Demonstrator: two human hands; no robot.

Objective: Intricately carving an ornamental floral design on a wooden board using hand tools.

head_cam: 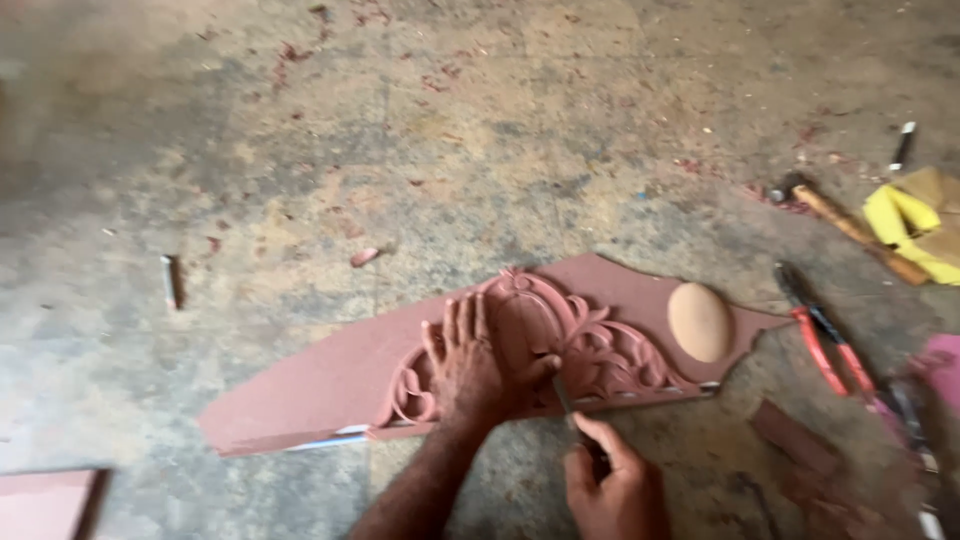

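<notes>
the long reddish-brown carved wooden panel [480, 350] lies flat on the grey concrete floor [400, 150]. the left hand [470, 365] presses spread open on its scrollwork; the right hand [612, 485], below the panel's lower edge, is closed around a thin metal chisel [566, 400]. i think light, shallow cuts are best, keeping the pressing fingers away from the blade.

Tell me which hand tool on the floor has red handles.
The pliers, right of the carved panel. The hammer farther back has a plain wooden handle.

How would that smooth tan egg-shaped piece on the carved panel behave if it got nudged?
The egg-shaped piece looks rounded and smooth, so it would probably rock or slide rather than stay put. It lies loose on the flat part of the reddish carved panel, near a cut edge, so it might slip off onto the floor.
</notes>
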